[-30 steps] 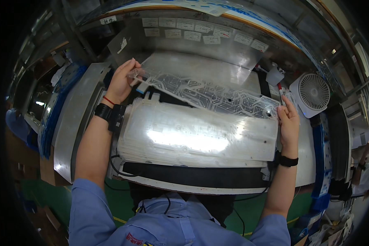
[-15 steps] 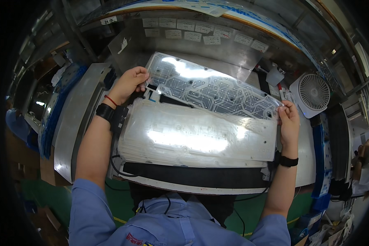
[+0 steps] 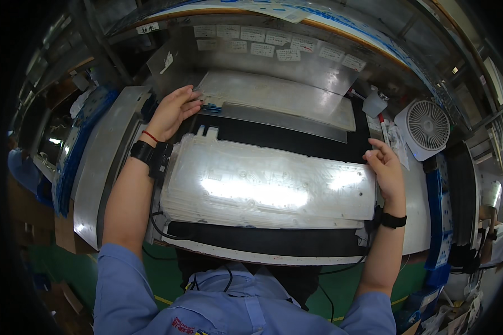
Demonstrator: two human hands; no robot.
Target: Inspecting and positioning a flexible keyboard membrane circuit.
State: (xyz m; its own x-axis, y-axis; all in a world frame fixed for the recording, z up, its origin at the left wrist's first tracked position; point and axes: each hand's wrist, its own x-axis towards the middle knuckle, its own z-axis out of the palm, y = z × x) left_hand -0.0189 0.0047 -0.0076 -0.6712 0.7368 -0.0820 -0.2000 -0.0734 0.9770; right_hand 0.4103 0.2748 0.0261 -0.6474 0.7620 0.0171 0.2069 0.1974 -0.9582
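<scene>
A stack of thin translucent flexible circuit sheets [image 3: 268, 184] lies in front of me, with a short tail at its upper left corner. Beyond it, more flat translucent sheets [image 3: 279, 95] rest on the black mat, with small blue pieces [image 3: 211, 108] at their left end. My left hand [image 3: 176, 111] is beside that left end, fingers apart and holding nothing. Near the upper right corner of the front stack is my right hand [image 3: 387, 167], its fingers loosely bent and apart, with nothing visible in them.
A white fan [image 3: 425, 127] stands at the right, with a translucent bottle [image 3: 375, 103] to its left. A metal panel with paper labels [image 3: 254, 33] closes off the back. Metal plates [image 3: 109, 162] lean at the left. Blue sheeting [image 3: 440, 206] edges the right side.
Both hands have let go of the clear sheet with printed traces that they held up at its ends. It no longer shows between them, and the far sheets and black mat are uncovered.
</scene>
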